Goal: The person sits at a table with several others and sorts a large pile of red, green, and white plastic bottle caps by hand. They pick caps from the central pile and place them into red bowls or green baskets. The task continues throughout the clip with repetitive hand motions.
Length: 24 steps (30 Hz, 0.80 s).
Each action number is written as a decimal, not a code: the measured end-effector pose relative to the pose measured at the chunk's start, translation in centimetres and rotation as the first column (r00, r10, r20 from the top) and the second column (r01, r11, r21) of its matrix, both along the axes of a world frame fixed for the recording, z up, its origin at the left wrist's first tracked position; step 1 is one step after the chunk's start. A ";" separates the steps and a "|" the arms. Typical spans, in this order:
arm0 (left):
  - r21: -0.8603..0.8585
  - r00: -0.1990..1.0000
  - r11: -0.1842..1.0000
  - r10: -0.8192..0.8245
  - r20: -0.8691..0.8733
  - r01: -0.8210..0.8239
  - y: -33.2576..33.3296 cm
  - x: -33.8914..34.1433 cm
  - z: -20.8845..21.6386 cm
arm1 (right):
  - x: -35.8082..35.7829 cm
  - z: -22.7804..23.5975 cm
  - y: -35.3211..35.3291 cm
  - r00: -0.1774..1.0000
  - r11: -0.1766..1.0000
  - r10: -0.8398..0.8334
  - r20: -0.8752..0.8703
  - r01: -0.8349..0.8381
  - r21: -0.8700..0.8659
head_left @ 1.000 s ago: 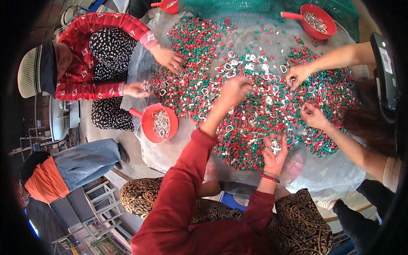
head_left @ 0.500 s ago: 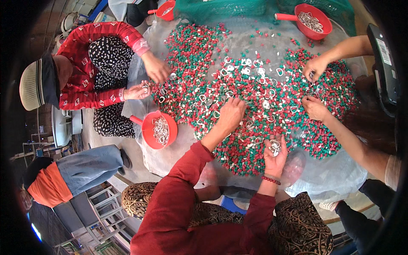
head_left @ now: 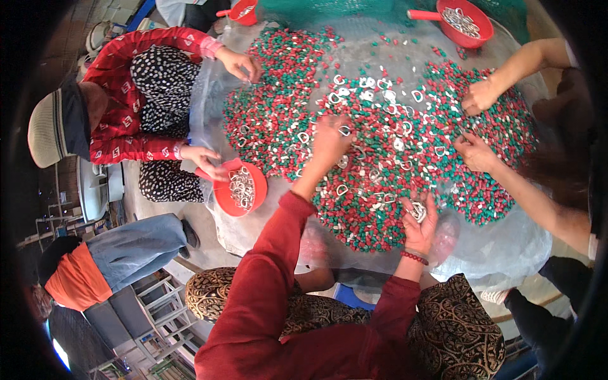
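My left hand (head_left: 330, 144) is over the pile of small red, green and white pieces (head_left: 358, 218), its fingers pinched at a white D-shaped ring (head_left: 344, 130). Nearer me, palm up and curled at the pile's front edge, my right hand (head_left: 420, 233) cups several white rings (head_left: 417, 212). More white rings lie scattered over the pile, thickest past my left hand.
A person in a red patterned shirt at left has one hand (head_left: 206, 161) by a red scoop (head_left: 258, 190) of rings. Another person's hands (head_left: 479, 97) work at the pile's right side. A second red scoop (head_left: 484, 31) with rings stands at the back right.
My left hand has moved away from me and slightly left, and a ring now shows at its fingers. The person at left has brought a hand from the pile to the red scoop.
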<state>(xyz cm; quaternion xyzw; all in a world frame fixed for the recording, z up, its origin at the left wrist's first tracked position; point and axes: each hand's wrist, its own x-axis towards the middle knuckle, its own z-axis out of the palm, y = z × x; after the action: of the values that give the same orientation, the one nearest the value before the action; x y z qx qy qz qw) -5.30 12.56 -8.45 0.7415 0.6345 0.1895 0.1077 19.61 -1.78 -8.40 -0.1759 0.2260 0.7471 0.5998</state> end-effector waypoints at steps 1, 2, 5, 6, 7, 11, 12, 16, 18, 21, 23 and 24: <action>-0.025 0.996 0.996 0.083 -0.028 -0.084 0.7 -1.5 -2.0 | 0.3 0.3 0.0 0.999 1.000 0.001 0.044 -0.001 -0.009; -0.054 0.980 0.981 0.181 -0.081 -0.185 0.9 -2.1 -2.1 | 0.2 0.2 0.2 0.998 0.999 0.020 0.066 -0.018 -0.027; 0.008 0.978 0.993 -0.116 -0.176 0.119 0.4 0.6 -0.1 | 0.6 -0.4 0.0 0.996 1.000 -0.017 0.087 0.016 0.013; -0.004 0.940 0.959 -0.278 -0.199 0.283 0.1 1.9 0.0 | 0.8 -0.6 -0.1 0.996 0.999 -0.033 0.082 0.031 0.032; -0.087 0.915 0.936 -0.351 -0.198 0.340 -0.8 2.1 -0.8 | 0.6 -0.5 -0.1 0.995 0.999 -0.043 0.089 0.042 0.011; -0.189 0.899 0.918 -0.384 -0.209 0.348 -1.9 2.0 -3.3 | 0.8 -0.5 -0.7 0.979 0.982 -0.177 -0.098 0.182 0.046; -0.239 0.903 0.917 -0.370 -0.216 0.319 -1.8 2.6 -2.7 | 1.4 -0.7 -0.9 0.978 0.979 -0.204 -0.052 0.205 0.012; -0.216 0.993 0.970 -0.106 0.048 0.114 -1.7 2.3 0.3 | 0.9 -0.4 -1.7 0.964 0.964 -0.264 -0.022 0.264 0.005; -0.267 0.967 0.958 -0.033 0.253 0.102 -1.7 4.4 3.8 | 1.3 0.1 -2.0 0.956 0.956 -0.291 0.037 0.291 -0.017; -0.276 0.834 0.891 -0.176 0.522 0.361 -3.9 8.1 8.4 | 1.1 1.2 -2.3 0.980 0.977 -0.193 0.057 0.186 0.104; -0.311 0.758 0.790 -0.275 0.592 0.529 -6.1 10.6 10.8 | 0.3 3.9 -2.0 0.980 0.988 -0.155 0.126 0.155 0.008; -0.319 0.766 0.759 -0.344 0.543 0.567 -6.8 11.3 12.1 | 0.3 4.0 -2.2 0.987 0.989 -0.141 0.071 0.138 0.047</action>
<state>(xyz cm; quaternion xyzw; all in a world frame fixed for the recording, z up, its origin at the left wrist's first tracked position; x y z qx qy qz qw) 6.01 5.78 3.63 0.7631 0.4110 0.1654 0.4706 19.95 -3.97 -4.38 -0.1747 0.1998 0.7007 0.6623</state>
